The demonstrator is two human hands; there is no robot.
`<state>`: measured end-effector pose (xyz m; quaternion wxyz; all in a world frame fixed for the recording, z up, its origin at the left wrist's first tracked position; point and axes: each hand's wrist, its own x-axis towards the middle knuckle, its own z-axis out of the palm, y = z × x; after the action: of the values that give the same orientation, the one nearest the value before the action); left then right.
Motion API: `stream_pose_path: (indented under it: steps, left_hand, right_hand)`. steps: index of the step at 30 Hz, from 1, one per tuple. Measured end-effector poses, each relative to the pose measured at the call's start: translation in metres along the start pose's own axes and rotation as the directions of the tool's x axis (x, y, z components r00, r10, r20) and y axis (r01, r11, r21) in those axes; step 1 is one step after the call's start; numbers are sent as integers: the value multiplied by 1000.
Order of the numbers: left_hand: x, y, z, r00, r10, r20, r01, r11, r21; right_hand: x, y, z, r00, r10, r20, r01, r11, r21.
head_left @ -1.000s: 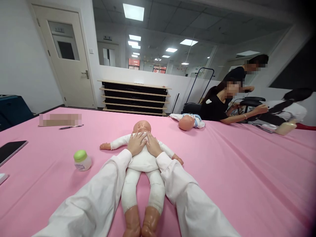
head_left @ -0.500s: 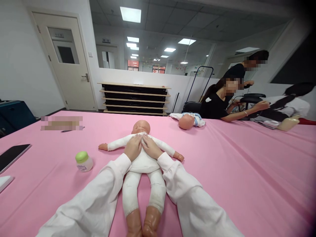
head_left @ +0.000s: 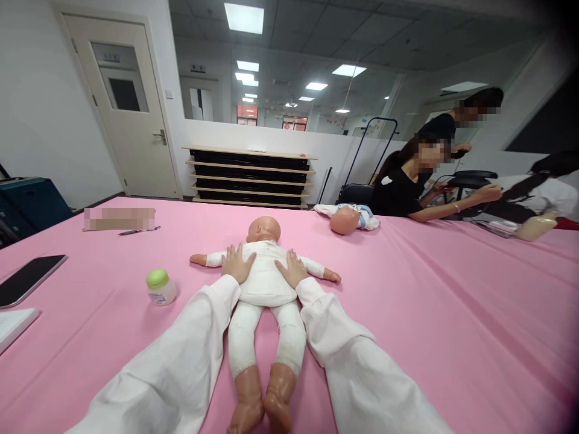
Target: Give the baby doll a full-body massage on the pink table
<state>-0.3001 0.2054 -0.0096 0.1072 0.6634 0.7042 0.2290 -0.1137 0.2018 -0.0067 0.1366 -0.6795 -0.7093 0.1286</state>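
An infant training manikin (head_left: 266,280) lies on its back on the pink-covered table (head_left: 429,313), dressed in a white suit with bare vinyl head, hands and feet. My left hand (head_left: 237,263) rests flat on the left side of the picture's torso edge, fingers spread. My right hand (head_left: 292,269) lies flat on the opposite side of the chest, holding nothing. White sleeves cover both my forearms. To the left of my left hand stands a small jar with a green lid (head_left: 158,287).
A dark tablet (head_left: 27,279) and a pen (head_left: 139,229) lie at the table's left. A second infant manikin (head_left: 348,220) lies at the far edge. Beyond the table, several people (head_left: 398,187) work around a chair, and a slatted shelf unit (head_left: 248,178) stands by the wall.
My hands have slid apart, from the middle of the manikin's chest out to either side of its torso. The head camera view has shifted slightly.
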Motion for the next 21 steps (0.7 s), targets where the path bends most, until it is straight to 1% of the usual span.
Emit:
stream_pose_path:
  steps: [1,2,3,4,5,6,7,8,9,10,11,12,15,18,20,21]
  left_hand:
    - [0,-1,-3,997,-80,-9,80,997,8]
    - [0,-1,-6,991,-127,-30,127,992,21]
    - [-1,1,-10,990,-130,-62,132,991,30]
    - [-2,5,-14,992,-82,-96,85,996,29]
    - [-2,10,-17,993,17,-119,-15,1000,13]
    - [-2,15,-19,979,164,-119,-167,986,-15]
    - [-2,20,-20,940,327,-101,-333,941,-51]
    - [-2,24,-19,880,469,-80,-475,876,-87]
    - [-2,27,-16,820,569,-59,-572,812,-117]
    - [-1,28,-13,783,621,-35,-620,773,-133]
    - [0,28,-10,774,633,-5,-628,767,-132]
    - [0,26,-7,789,614,25,-608,785,-116]
    - [-1,20,-1,860,502,88,-502,864,-28]
    - [-1,15,-1,924,376,66,-377,926,2]
    - [-1,10,0,969,244,45,-244,970,-18]
    - [0,7,1,984,172,41,-171,985,-25]
  right_hand:
    - [-2,-2,-4,999,53,4,-53,999,-1]
    - [-4,-6,-8,996,87,3,-87,996,7]
    - [-5,-12,-13,996,88,-8,-88,996,26]
    - [-6,-19,-17,998,50,-33,-48,998,51]
    - [-6,-26,-20,997,-24,-76,30,997,75]
    - [-4,-34,-22,985,-113,-127,125,988,91]
    - [-2,-41,-21,965,-198,-174,217,971,96]
    - [1,-46,-19,943,-260,-208,283,955,92]
    - [4,-49,-15,929,-292,-228,317,945,81]
    - [7,-51,-10,923,-305,-237,328,942,67]
    - [9,-50,-6,921,-308,-238,329,943,50]
    - [11,-48,-1,921,-312,-232,328,944,34]
    - [11,-36,5,942,-299,-155,304,953,7]
    - [9,-24,4,966,-250,-66,250,968,-10]
    - [9,-16,3,978,-202,-47,202,979,-20]
    - [9,-11,4,984,-173,-46,173,985,-23]
